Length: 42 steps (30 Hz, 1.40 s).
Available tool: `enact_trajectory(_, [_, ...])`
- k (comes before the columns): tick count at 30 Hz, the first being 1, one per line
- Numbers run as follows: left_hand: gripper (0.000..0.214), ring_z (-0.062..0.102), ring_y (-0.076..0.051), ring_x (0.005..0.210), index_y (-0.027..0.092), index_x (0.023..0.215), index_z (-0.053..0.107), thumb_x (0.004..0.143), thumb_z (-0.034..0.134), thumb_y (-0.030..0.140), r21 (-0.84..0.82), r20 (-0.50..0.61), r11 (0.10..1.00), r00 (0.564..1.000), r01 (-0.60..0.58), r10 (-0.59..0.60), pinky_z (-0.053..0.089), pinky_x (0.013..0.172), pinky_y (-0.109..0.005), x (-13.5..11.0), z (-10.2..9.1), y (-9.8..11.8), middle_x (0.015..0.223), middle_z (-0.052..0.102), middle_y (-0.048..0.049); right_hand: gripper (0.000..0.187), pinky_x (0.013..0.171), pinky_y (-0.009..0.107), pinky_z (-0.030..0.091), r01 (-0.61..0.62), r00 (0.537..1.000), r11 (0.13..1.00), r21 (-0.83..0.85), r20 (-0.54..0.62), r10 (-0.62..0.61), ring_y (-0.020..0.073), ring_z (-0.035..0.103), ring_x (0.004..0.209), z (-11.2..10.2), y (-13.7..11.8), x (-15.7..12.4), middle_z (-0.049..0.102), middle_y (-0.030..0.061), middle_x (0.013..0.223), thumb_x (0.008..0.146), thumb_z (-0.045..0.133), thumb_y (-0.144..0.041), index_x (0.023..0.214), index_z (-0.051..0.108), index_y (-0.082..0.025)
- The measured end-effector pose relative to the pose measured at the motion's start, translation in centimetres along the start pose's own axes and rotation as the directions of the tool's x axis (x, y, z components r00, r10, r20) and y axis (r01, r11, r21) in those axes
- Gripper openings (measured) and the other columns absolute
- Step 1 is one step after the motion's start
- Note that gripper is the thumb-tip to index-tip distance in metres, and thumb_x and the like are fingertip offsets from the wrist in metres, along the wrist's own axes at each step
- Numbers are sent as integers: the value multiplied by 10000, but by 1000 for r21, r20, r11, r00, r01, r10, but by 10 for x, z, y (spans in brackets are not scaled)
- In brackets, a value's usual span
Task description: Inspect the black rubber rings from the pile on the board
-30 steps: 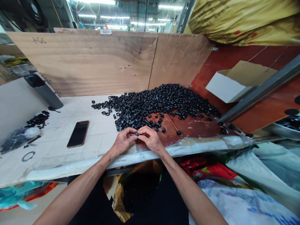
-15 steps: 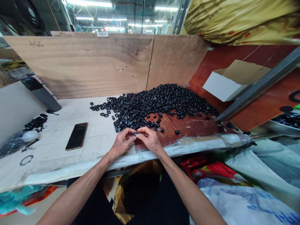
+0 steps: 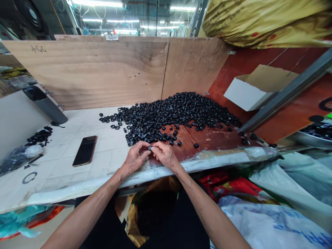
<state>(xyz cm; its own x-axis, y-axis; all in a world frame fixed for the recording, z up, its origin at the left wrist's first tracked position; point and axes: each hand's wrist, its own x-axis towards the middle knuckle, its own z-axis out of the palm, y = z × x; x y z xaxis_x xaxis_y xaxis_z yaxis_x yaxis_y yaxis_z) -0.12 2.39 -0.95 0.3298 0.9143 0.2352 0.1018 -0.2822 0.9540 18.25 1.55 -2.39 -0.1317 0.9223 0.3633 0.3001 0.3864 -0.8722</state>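
Over the front of the bench, my left hand (image 3: 135, 157) pinches a small black ring-shaped piece (image 3: 149, 148) between thumb and fingertips. My right hand (image 3: 165, 155) meets it from the other side, its fingers closed on the same piece. Fingertips cover most of that piece, so its details are hidden. Just beyond both hands spreads a large heap of similar short black rings (image 3: 181, 109), some lying loose along its near edge.
A phone (image 3: 85, 151) lies left of my hands, with a flat grey ring (image 3: 29, 177) farther left. Dark grey cylinder (image 3: 46, 105) leans at the left wall. A wooden board (image 3: 103, 72) closes the back. White box (image 3: 249, 91) hangs right. Below the bench edge is an open yellow sack (image 3: 133, 221).
The right fingers have shifted slightly and look more curled around the small ring-shaped piece. My left hand stays nearly in place, and the heap looks the same.
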Motion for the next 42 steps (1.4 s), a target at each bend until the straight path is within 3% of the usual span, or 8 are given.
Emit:
enact_trajectory(5, [191,656,-171,898,191,1032,679,858,695,269,89,4,994,998,-57,57,519,865,-292,0,0,-1,987,703,-33,364,613,226,458,73,997,981,-182,3,-74,136,628,580,1,1,0,627,-20,589,1035,459,-321,733,640,-227])
enact_trajectory(12, [219,679,-172,878,182,1039,654,858,711,293,-26,-5,999,1000,27,-27,537,816,-285,0,2,2,988,714,-39,146,666,261,504,163,982,978,-128,-77,-174,171,647,692,2,0,-1,694,27,807,940,614,-317,1012,682,-210])
enact_trajectory(21, [256,657,-160,812,184,1011,675,805,761,309,-62,-29,995,997,75,-76,525,765,-272,0,2,5,930,709,-28,228,592,244,430,116,988,971,-210,-75,-135,145,572,579,2,4,0,640,-8,652,986,557,-350,872,698,-211])
enact_trajectory(25, [279,643,-150,775,182,1012,667,798,774,326,-77,-56,993,994,88,-92,515,729,-259,1,1,3,904,701,-23,362,576,254,415,125,986,968,-219,-81,-146,129,493,527,1,-2,-1,564,-17,568,956,604,-392,643,602,-210])
enact_trajectory(32, [257,631,-139,750,178,1024,662,816,752,299,-46,-60,996,996,70,-73,501,716,-254,0,0,4,863,689,-9,276,590,258,436,119,986,978,-174,-97,-137,138,530,568,1,-3,-1,589,-13,622,914,642,-357,681,608,-213])
enact_trajectory(35, [249,632,-138,746,175,1011,666,807,753,289,-52,-62,995,995,81,-84,500,709,-252,0,1,6,872,695,-12,122,604,250,460,108,988,989,-105,-98,-119,144,587,617,1,-2,-1,666,6,744,900,639,-317,865,671,-205])
enact_trajectory(39, [243,637,-138,765,172,1019,669,818,747,284,-50,-44,996,996,78,-80,500,721,-247,0,1,7,890,699,-18,275,591,249,449,77,991,985,-157,-93,-93,134,553,546,-1,-2,0,606,-15,602,959,567,-331,723,638,-211])
enact_trajectory(42, [262,650,-146,798,170,1031,665,832,751,316,-79,-18,994,997,72,-74,510,759,-259,0,1,9,909,705,-20,154,645,248,496,132,986,984,-118,-90,-143,151,628,652,-1,-6,0,690,16,758,932,595,-316,878,685,-203])
